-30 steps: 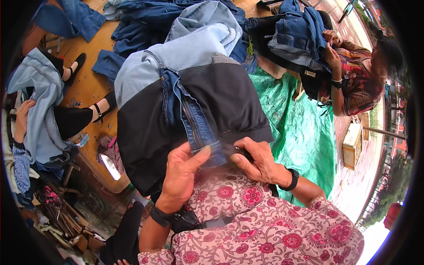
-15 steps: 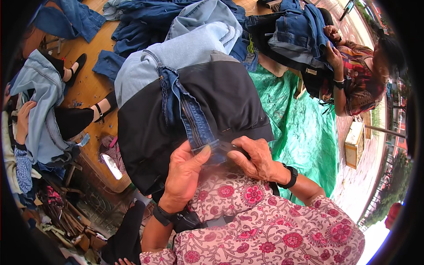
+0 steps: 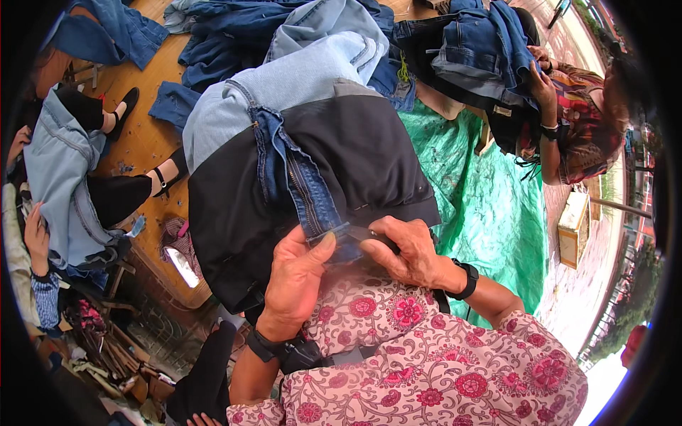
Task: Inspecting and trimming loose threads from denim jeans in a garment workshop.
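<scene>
A strip of dark blue denim point(image 3: 310, 190) with a stitched seam runs down over the black cloth on my lap. My left hand point(image 3: 293, 275) pinches its near end between thumb and fingers. In my right hand point(image 3: 406, 250) is a small tool with a dark handle point(image 3: 385, 239), its thin greyish blade pointing at the denim by my left thumb. The blade is blurred, so its exact kind is unclear. Light blue denim point(image 3: 220, 113) joins the strip's far end and spreads across my lap beside the black cloth point(image 3: 355, 142).
Blue jeans lie heaped on a wooden platform point(image 3: 153, 213) ahead. At the right, a person point(image 3: 582, 128) handles dark jeans above a green tarp point(image 3: 490, 234). Another person's hand point(image 3: 35, 238) holds light denim point(image 3: 64, 177) at the left. A wooden box point(image 3: 572, 228) stands far right.
My right hand and the blade have shifted slightly left and up along the denim. My left hand stays put. The person at the left has lowered a hand on the light denim.
</scene>
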{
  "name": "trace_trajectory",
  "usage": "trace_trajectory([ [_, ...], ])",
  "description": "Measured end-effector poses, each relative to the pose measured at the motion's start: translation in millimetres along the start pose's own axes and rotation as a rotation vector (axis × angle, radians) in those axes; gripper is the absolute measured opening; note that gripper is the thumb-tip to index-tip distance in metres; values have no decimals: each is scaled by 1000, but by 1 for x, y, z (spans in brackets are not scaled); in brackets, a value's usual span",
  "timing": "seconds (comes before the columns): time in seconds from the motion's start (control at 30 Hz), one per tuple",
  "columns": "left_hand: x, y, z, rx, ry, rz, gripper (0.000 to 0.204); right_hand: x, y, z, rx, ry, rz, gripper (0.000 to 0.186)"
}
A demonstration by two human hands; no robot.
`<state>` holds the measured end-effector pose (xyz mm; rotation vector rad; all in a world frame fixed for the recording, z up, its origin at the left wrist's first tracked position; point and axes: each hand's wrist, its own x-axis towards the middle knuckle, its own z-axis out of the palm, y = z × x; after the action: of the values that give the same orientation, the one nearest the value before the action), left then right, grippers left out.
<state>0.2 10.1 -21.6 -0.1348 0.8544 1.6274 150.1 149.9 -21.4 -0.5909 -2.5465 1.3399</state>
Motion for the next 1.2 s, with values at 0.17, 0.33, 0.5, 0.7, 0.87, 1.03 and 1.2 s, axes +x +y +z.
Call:
trace_trajectory([
  [0.17, 0, -1, 1, -10, 10, -5, 19, 0, 1, 1, 12, 4, 12, 24],
  [0.33, 0, 2, 4, -18, 10, -19, 19, -1, 0, -10, 125, 137, 79, 16],
  [0.5, -2, 7, 8, -21, -2, -45, 21, -24, 30, -46, 178, 565, 344, 20],
  [0.7, -5, 1, 4, 201, 59, -163, 19, -53, 80, -93, 692, 500, 933, 39],
  [0.87, -12, 9, 14, 352, 95, -96, 20, -41, 33, -64, 316, 289, 542, 29],
  [1.03, -18, 11, 21, 423, 110, -23, 23, -29, 23, -34, 323, 91, 392, 27],
  [1.2, -20, 12, 9, 427, 119, 17, 21, -29, 24, -35, 273, 106, 353, 24],
])
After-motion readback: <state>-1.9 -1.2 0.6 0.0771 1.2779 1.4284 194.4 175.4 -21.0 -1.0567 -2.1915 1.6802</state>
